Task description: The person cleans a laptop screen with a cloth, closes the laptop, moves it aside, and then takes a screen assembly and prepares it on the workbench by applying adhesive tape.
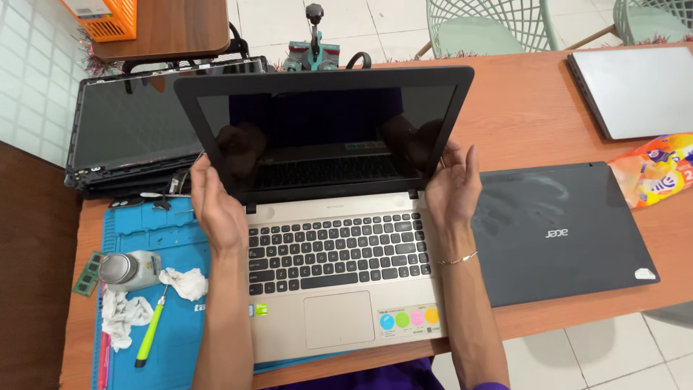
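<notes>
Lying along the left side of the frame, a blue work mat (pixel 173 347) covered part of the wooden table (pixel 534 101). On the mat sat a small round metal tin (pixel 128 269), crumpled white tissues (pixel 124 312), and a tool with a lime-green handle (pixel 150 335). A green memory stick (pixel 87 273) lay at the mat's left edge. In the upper left, a stack of detached laptop screen panels (pixel 123 130) rested on the table, and an orange basket (pixel 101 17) stood on a brown stool (pixel 170 27) above them.

At centre frame stood a gold laptop (pixel 339 289) with a black keyboard, its black-framed screen lid (pixel 325 130) tilted half open toward the camera. The left hand (pixel 215 202) gripped the lid's lower left edge, fingers curled around the bezel. The right hand (pixel 455 189) pressed against the lid's lower right edge, palm partly open and fingers wrapped behind the frame; a thin bracelet (pixel 459 258) circled that wrist. Coloured round stickers (pixel 408 318) sat on the palm rest at lower centre.

Just right of the gold laptop lay a closed dark laptop (pixel 563 238). A closed silver laptop (pixel 635 90) lay in the upper right, and a bright snack packet (pixel 657 173) sat between them at the right edge.
</notes>
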